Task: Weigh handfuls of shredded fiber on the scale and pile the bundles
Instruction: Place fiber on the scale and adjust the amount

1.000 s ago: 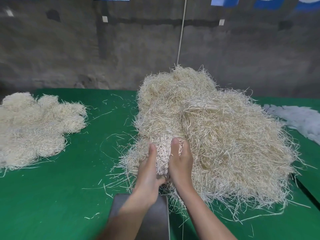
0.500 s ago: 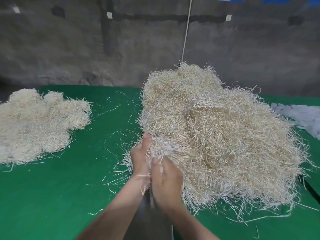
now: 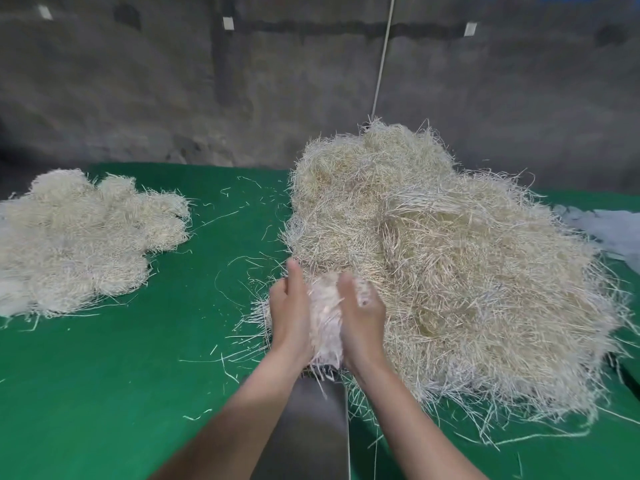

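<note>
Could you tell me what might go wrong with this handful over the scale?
Loose strands hang from the handful that the left hand and right hand hold, so some may fall on the green table and go unweighed. The fringe of the big heap reaches the scale plate; stray strands could rest there and skew the reading.

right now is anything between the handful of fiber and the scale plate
Nothing visible does. The left hand and right hand hold the handful just above the far end of the grey scale plate; only its own loose strands hang between.
</note>
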`<state>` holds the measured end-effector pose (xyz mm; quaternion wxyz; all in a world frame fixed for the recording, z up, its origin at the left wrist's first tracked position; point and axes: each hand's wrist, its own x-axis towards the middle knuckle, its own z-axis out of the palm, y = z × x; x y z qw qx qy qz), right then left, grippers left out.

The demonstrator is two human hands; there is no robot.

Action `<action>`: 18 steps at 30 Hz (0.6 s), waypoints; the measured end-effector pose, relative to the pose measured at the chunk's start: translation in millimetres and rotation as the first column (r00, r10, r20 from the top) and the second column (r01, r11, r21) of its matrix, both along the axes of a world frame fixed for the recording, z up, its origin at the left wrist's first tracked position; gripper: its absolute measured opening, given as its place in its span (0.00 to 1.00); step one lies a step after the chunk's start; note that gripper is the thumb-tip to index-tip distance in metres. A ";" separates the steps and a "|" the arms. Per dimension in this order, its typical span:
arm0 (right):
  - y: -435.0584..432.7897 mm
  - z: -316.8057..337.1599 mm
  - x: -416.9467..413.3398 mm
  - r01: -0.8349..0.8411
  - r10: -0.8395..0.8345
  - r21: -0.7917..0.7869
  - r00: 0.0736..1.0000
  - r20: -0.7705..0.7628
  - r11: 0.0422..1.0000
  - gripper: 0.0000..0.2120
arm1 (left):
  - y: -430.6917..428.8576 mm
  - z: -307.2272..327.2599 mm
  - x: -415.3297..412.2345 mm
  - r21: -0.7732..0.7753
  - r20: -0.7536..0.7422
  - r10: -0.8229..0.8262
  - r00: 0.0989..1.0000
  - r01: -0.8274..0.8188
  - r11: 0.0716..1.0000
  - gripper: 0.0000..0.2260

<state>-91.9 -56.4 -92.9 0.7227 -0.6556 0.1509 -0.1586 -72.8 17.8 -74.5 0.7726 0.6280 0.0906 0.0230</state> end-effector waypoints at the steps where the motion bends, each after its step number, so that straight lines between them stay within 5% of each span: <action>1: -5.0 4.1 5.0 0.062 -0.056 0.133 0.997 -0.050 0.989 0.17 | 1.7 -4.6 -7.1 -0.090 -0.054 -0.068 0.996 0.063 0.994 0.34; 4: -5.0 8.1 11.6 0.146 -0.131 0.180 0.987 -0.093 0.973 0.27 | -14.0 -20.7 -40.2 -0.086 -0.134 -0.230 0.964 0.220 0.972 0.49; 6: 8.6 -2.6 -1.4 0.091 -0.088 -0.062 0.994 0.064 0.994 0.19 | -22.4 -20.2 -29.1 -0.096 -0.208 -0.078 0.975 0.059 0.994 0.41; 8: 18.9 -19.4 -21.7 0.116 -0.043 -0.385 0.980 0.193 0.916 0.13 | -13.4 -16.3 -7.5 -0.109 -0.241 0.078 0.967 -0.106 0.988 0.30; 10: 16.0 -23.0 -23.3 0.097 0.010 -0.539 0.981 0.192 0.837 0.17 | -2.9 -23.0 -1.1 -0.017 -0.080 0.133 0.988 -0.135 0.991 0.26; 12: -2.2 -13.1 -8.6 0.045 -0.001 -0.501 0.996 0.089 0.864 0.21 | -3.1 -30.7 -19.1 0.175 0.032 0.032 0.999 -0.038 0.984 0.31; 14: -20.1 -6.2 0.1 0.081 -0.052 -0.351 0.994 0.091 0.933 0.19 | -11.3 -39.0 -28.5 0.212 -0.012 -0.106 0.994 0.106 0.971 0.42; 18: 8.4 -28.3 -38.9 0.088 -0.027 -0.374 0.986 0.166 0.923 0.17 | -11.5 -17.9 -16.1 -0.201 -0.176 -0.147 0.973 0.110 0.973 0.22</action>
